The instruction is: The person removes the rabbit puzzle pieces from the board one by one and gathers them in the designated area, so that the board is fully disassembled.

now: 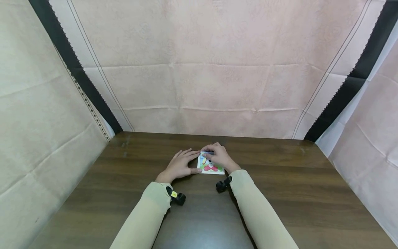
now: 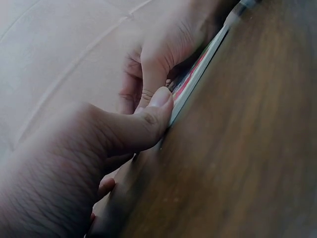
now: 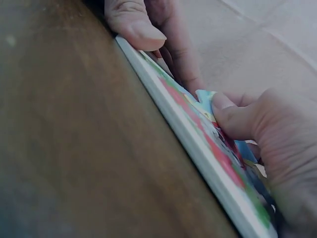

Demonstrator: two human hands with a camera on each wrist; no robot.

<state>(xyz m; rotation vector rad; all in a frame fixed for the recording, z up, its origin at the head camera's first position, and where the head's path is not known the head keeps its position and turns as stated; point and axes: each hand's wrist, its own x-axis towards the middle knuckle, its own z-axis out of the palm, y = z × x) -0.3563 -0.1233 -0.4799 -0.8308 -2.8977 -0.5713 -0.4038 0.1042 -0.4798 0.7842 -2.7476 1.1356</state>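
A small square picture puzzle with a white border and a bright cartoon print lies flat on the table. My left hand is at its left side, the thumb touching the near left corner and the fingers stretched out toward the far left corner. My right hand reaches over the far part of the puzzle. Between its thumb and fingers it pinches a light blue puzzle piece, which stands tilted up at the far left corner. Those fingers hide part of the picture, and the piece's lower edge cannot be made out.
The brown wooden table spreads out around both hands. Pale fabric sheets with dark bands hang behind it and at both sides. A small black camera sits on the left wrist, another black camera on the right.
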